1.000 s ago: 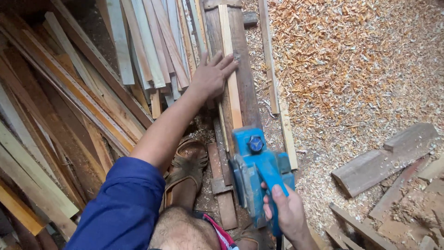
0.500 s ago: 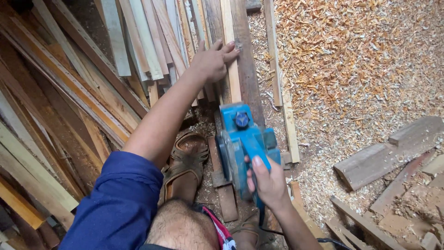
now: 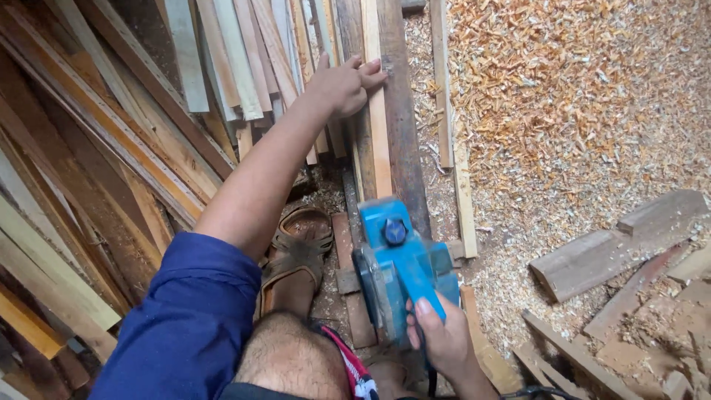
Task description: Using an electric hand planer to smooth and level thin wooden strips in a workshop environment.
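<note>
The right hand (image 3: 443, 342) is wrapped tight around the top handle of a blue electric planer (image 3: 404, 270), which sits on the near end of a pale wood strip (image 3: 378, 111). That strip lies lengthwise on a darker plank (image 3: 404, 148) running away from the person. Further up, the left hand (image 3: 342, 85) is pressed flat on the strip, fingers spread across it, pinning it down rather than gripping anything.

The planer looks like a chunky, fairly heavy bit of kit, hard plastic body with a dark round knob at the front. The rear handle is clearly the place to hold it, and that's where the hand is. The cord seems to trail off near the bottom edge, hard to see much of it.

The strip itself looks thin and light, stiff along its length but probably easy to shift sideways, so a flat palm on top makes sense. Its edges look narrow enough that pinching from the sides wouldn't be very steady.

There's a sandal (image 3: 296, 252) on the foot just left of the plank, a big stack of leaning boards (image 3: 111, 133) on the left, and the floor on the right is buried in wood shavings (image 3: 578, 96). A few offcut blocks (image 3: 615, 241) lie on the right.
</note>
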